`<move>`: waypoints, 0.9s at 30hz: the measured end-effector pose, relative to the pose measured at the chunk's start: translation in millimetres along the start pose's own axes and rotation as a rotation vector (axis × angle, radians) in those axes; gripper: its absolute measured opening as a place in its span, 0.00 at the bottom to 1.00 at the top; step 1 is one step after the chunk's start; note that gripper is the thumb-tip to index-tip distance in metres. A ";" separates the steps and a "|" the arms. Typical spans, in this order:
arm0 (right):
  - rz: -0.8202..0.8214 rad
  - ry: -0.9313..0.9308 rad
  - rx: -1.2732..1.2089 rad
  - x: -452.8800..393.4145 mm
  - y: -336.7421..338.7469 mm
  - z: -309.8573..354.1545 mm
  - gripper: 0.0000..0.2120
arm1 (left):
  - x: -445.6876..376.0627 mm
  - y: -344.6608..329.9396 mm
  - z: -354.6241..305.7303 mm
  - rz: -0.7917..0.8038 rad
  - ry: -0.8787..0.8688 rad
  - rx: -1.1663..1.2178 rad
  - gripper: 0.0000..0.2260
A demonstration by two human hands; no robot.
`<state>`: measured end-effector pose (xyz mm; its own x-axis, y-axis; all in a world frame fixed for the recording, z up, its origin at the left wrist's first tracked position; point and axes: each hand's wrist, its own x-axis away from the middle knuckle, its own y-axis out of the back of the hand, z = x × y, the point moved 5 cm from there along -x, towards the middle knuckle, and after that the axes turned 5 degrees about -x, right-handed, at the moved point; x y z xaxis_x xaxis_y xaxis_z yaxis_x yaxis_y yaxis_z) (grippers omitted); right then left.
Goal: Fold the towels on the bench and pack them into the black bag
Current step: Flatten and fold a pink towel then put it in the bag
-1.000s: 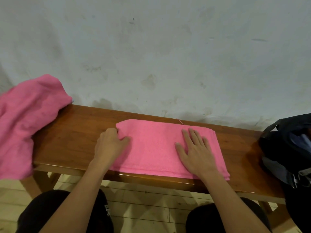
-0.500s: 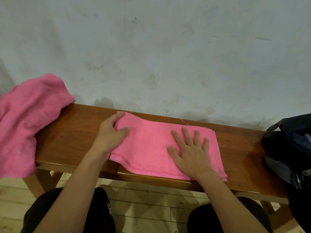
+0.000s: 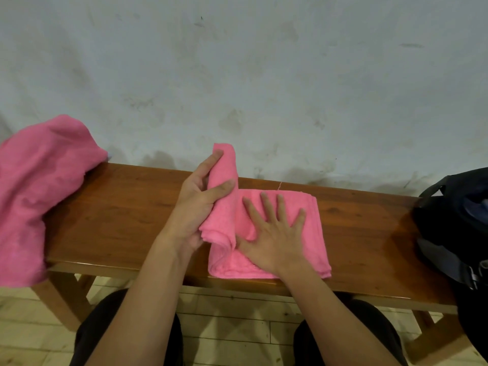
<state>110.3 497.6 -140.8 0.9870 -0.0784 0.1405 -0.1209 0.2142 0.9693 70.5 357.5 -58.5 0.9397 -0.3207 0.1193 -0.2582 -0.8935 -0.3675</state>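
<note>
**A:** Where do you stand with the fold?

**B:** Your left hand (image 3: 199, 204) has its grip round the raised end of the pink towel (image 3: 287, 233), thumb on the near face and fingers behind, so that end stands up off the tabletop (image 3: 118, 207). Your right hand (image 3: 274, 236) lies flat with fingers spread on the half just to the right of that grip, pinning it down.

**A:** How do you finish it cleanly?

**B:** Carry the gripped end over towards the flat hand and aim its edge at the far right edge of the towel. Slide your right hand out from under only as the flap comes down, or I judge the lower layers will creep. Then smooth outward from the crease.

**A:** And after that?

**B:** The black bag (image 3: 454, 233) sits well to the right of both hands; another pink towel (image 3: 42, 191) hangs crumpled over the left end, not yet folded.
</note>
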 end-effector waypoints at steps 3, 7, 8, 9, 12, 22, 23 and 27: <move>-0.080 0.006 -0.102 1.5 2.4 -3.3 0.49 | -1.4 -12.4 6.9 0.019 -0.003 -0.037 0.27; -0.237 -0.048 -0.052 8.6 17.8 -26.0 0.40 | -1.9 -31.7 15.3 0.015 0.006 -0.066 0.29; -0.248 -0.063 0.027 11.6 22.2 -34.5 0.40 | -2.2 -38.0 16.8 0.001 -0.012 -0.112 0.29; -0.239 -0.078 0.072 14.0 25.3 -41.4 0.42 | -2.2 -43.2 17.6 -0.014 -0.045 -0.189 0.29; -0.134 -0.106 0.050 18.3 20.8 -58.9 0.49 | -2.7 -62.5 24.6 -0.023 -0.113 -0.413 0.30; -0.146 -0.009 -0.474 10.2 -3.8 -69.2 0.36 | -7.2 -95.4 58.6 0.003 -0.162 -0.985 0.37; -0.172 0.001 -0.614 11.6 1.3 -66.8 0.34 | -6.5 -96.5 59.2 -0.014 -0.171 -1.042 0.36; -0.359 -0.089 -0.770 22.6 31.6 -76.0 0.22 | -6.0 -101.7 67.9 -0.016 -0.137 -1.237 0.36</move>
<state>136.9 576.6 -122.3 0.9359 -0.3370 -0.1021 0.3348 0.7615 0.5550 106.4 471.7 -84.5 0.9410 -0.3383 -0.0091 -0.2146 -0.6174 0.7568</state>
